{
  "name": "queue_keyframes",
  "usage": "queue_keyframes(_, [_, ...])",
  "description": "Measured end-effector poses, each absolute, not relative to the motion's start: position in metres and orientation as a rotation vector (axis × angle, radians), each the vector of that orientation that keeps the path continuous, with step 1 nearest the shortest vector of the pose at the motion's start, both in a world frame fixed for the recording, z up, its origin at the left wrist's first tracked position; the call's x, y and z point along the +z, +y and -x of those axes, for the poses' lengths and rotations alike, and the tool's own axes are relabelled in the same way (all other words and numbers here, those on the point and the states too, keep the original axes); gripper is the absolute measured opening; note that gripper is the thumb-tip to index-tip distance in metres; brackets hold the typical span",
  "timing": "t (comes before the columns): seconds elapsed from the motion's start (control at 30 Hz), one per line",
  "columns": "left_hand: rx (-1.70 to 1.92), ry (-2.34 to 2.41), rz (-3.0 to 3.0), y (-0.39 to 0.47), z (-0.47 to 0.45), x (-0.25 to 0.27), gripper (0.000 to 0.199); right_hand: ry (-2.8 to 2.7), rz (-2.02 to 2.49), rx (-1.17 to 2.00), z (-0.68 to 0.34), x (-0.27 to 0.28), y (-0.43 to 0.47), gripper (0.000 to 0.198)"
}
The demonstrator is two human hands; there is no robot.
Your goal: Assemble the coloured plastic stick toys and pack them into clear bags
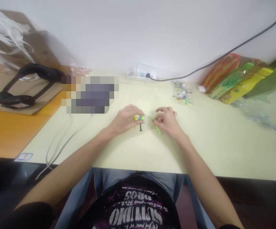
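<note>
My left hand [128,118] is closed, its thumb and fingers pinching a small plastic piece [142,118] with bright green on it. A thin black stick [141,128] points down from that piece toward the table. Beside it, partly behind the fingers, a small yellow part [134,118] shows. A short gap away, my right hand [166,121] has its thumb and fingertips together on a light green strip [158,129], which slants down under the hand. A bit of red [162,120] peeks out between the right fingers. The exact kind of these parts is too small to tell.
Small plastic packets [182,93] lie at the back right of the table [138,152]. Bottles [245,84] and a crumpled clear bag [259,116] are further right. A power strip [141,74] with a black cable sits by the wall. A black frame [28,84] lies left on cardboard.
</note>
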State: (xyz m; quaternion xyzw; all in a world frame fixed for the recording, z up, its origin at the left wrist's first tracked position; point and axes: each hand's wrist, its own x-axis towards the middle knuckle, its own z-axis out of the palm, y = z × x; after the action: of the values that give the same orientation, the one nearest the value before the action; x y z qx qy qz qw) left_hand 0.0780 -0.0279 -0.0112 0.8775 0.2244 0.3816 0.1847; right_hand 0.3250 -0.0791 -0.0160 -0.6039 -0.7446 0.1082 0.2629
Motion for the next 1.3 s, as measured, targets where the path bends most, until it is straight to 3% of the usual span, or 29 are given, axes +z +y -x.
queue_keyframes(0.27, [1.186, 0.52, -2.372, -0.032, -0.082, -0.015, 0.018, -1.477, 1.363, 0.633, -0.321, -0.004, -0.077, 0.017])
queue_keyframes(0.4, [1.227, 0.488, -2.367, -0.033, -0.084, -0.014, 0.021, -1.284, 1.217, 0.912, -0.317, -0.001, -0.078, 0.025])
queue_keyframes(0.83, [1.152, 0.614, -2.023, -0.037, -0.084, -0.016, 0.03, -1.093, 0.9, 1.461, -0.308, -0.006, -0.08, 0.035])
queue_keyframes(1.3, [1.062, 0.632, -1.935, -0.042, -0.087, -0.011, 0.027, -1.215, 0.856, 1.448, -0.303, -0.004, -0.083, 0.027])
